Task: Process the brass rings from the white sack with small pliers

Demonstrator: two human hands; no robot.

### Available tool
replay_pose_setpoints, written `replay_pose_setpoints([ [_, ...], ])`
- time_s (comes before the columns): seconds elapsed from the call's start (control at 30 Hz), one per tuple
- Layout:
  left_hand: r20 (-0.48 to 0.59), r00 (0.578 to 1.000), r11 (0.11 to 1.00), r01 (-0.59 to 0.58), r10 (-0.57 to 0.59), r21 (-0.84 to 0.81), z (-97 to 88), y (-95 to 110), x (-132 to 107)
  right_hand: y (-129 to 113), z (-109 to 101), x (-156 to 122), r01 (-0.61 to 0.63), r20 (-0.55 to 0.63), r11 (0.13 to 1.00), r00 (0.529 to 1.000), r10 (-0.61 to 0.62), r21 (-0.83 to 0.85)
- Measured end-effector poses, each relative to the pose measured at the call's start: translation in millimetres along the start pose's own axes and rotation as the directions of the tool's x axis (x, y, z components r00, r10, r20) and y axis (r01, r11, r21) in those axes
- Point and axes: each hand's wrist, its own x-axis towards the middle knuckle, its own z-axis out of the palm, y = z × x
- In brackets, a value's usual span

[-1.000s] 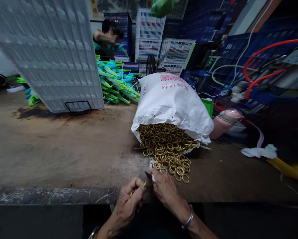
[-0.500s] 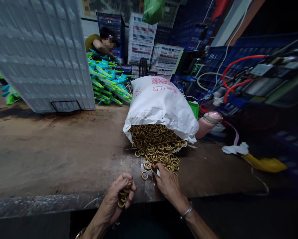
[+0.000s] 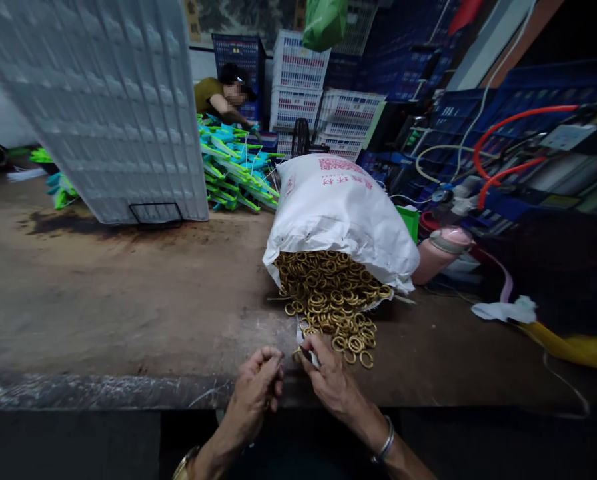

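Note:
My left hand (image 3: 258, 380) is closed just past the table's front edge, its fingers curled in; what it holds is hidden from this side. My right hand (image 3: 336, 377) pinches a small tool with a dark tip and a whitish part (image 3: 314, 360), mostly covered by the fingers. A brass-coloured ring (image 3: 297, 355) lies by the tool's tip, partly hidden. Behind the right hand, a heap of brass-coloured rings (image 3: 343, 323) spills from the mouth of a white woven sack (image 3: 343, 207) lying on its side. Several rings lie loose to the right of that hand.
The wooden table (image 3: 128, 300) runs across. A pale ribbed panel (image 3: 143, 133) stands at left, beside piled green and blue plastic pieces (image 3: 233, 167). A co-worker (image 3: 223, 97) leans over that pile. At right are a pink bottle (image 3: 441, 253), a yellow item (image 3: 573, 343) and orange hoses (image 3: 518, 120).
My left hand has turned and moved nearer my right hand; the rings seen in it earlier are out of sight. The right hand still pinches the tool. The view has shifted left.

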Motion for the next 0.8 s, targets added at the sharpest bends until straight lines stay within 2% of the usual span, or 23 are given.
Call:
replay_pose_setpoints([
  [0.07, -0.029, 0.999, 0.991, -0.021, 0.025, 0.131, -0.6, -1.9, 1.4, -9.1, 3.1, 1.9, 0.024, 0.055, 0.998, 0.998, -0.028, 0.062],
  [0.17, -0.02, 0.999, 0.976, -0.043, 0.049, 0.211, -2.9, -1.4, 2.1, -20.1, 5.0, 5.7, 0.009, 0.122, 0.989, 0.992, -0.028, 0.149],
  [0.4, -0.033, 0.986, 0.943, -0.146, 0.163, 0.301, -3.1, 5.9, -2.6, -33.5, 4.2, 15.8, -0.174, 0.216, 0.936, 0.97, 0.11, 0.305],
  [0.5, 0.006, 0.998, 0.967, -0.064, 0.065, 0.245, -3.0, 7.1, -2.9, -34.2, 6.6, 17.9, -0.223, 0.214, 0.917, 0.964, 0.157, 0.33],
  [0.6, 0.089, 0.995, 0.991, 0.021, -0.033, 0.134, -4.3, 6.8, -2.5, -33.7, 9.2, 18.9, -0.24, 0.206, 0.912, 0.962, 0.178, 0.333],
  [0.7, 0.128, 0.991, 0.998, 0.015, -0.024, 0.069, -5.6, 4.9, -3.0, -31.6, 11.5, 19.2, -0.242, 0.212, 0.897, 0.962, 0.172, 0.37],
  [0.8, 0.111, 0.994, 0.998, -0.006, 0.0, 0.062, -6.6, 1.9, -3.9, -28.3, 12.5, 17.8, -0.252, 0.195, 0.894, 0.962, 0.19, 0.37],
])
